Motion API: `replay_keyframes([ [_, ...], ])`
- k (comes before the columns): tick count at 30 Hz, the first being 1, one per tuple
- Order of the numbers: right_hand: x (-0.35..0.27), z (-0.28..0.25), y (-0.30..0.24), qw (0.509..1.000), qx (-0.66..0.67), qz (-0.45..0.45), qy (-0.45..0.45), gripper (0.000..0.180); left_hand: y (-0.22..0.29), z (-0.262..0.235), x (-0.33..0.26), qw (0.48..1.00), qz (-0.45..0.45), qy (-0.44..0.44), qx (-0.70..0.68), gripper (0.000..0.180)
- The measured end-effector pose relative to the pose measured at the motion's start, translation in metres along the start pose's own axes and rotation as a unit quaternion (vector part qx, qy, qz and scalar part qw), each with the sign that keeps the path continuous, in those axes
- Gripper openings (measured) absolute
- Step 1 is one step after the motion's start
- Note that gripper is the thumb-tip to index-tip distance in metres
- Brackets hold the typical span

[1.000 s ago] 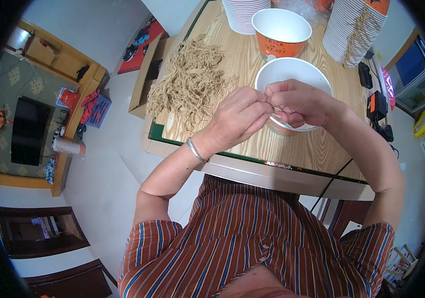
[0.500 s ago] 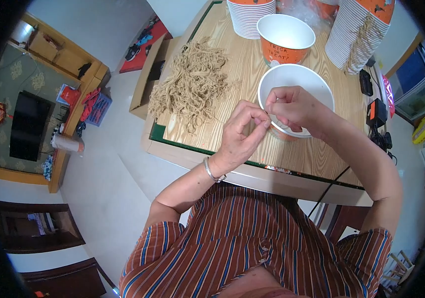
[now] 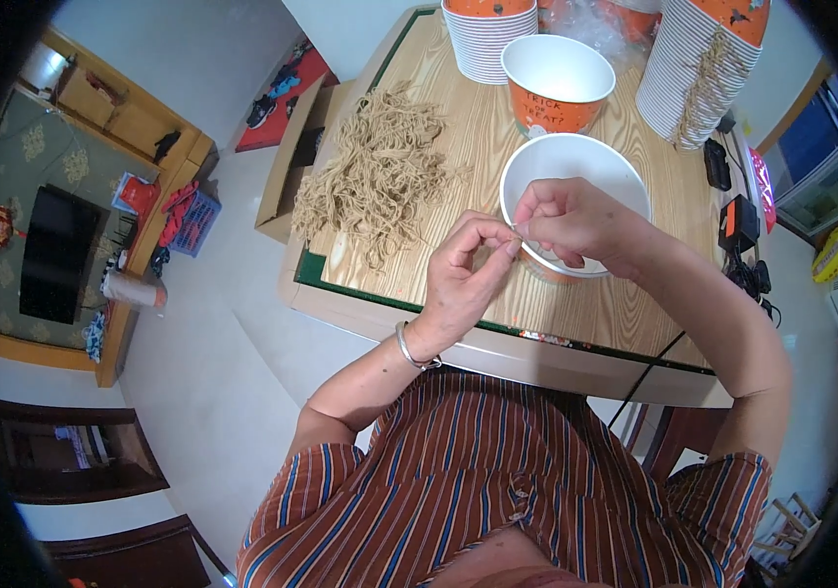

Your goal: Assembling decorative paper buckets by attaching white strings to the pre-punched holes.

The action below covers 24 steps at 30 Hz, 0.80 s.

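Since half a second ago both hands have drifted apart from a close knot – the left hand (image 3: pixel 466 272) now sits just beside the rim of the white bowl (image 3: pixel 575 171), its fingers (image 3: pixel 493 233) pinched narrow, seemingly on a thin strand too fine to make out. The right hand (image 3: pixel 570 221) rests over the bowl's near rim, fingers curled tight on the same spot. Two open bowls stand on the counter (image 3: pixel 458 147) – one white, one orange bowl (image 3: pixel 556 83) – with two tall stacks of cups (image 3: pixel 695 69) behind and one heap of tan twine (image 3: pixel 375 176) to the left
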State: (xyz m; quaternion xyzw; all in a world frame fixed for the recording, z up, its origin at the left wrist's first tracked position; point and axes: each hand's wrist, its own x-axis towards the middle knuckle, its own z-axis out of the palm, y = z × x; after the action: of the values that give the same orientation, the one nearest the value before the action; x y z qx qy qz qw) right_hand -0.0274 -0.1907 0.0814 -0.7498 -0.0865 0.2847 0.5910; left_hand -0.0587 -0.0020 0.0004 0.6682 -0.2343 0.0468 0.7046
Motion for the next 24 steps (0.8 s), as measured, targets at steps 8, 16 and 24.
replay_keyframes([
  [8, 0.0038, 0.0046, 0.0006, 0.999, -0.019, -0.029, 0.027, 0.001, 0.0006, 0.0004, 0.0009, 0.998, -0.033, 0.031, -0.035, 0.007],
  [16, 0.0048, 0.0023, 0.0045, 0.999, 0.027, -0.028, 0.017, 0.004, -0.0037, -0.0035, 0.0051, 0.998, -0.021, 0.064, -0.021, 0.007],
  [24, -0.0002, 0.0040, 0.0028, 0.997, -0.037, -0.059, 0.033, 0.008, 0.0009, -0.0028, 0.0074, 0.995, -0.054, 0.056, -0.067, 0.009],
])
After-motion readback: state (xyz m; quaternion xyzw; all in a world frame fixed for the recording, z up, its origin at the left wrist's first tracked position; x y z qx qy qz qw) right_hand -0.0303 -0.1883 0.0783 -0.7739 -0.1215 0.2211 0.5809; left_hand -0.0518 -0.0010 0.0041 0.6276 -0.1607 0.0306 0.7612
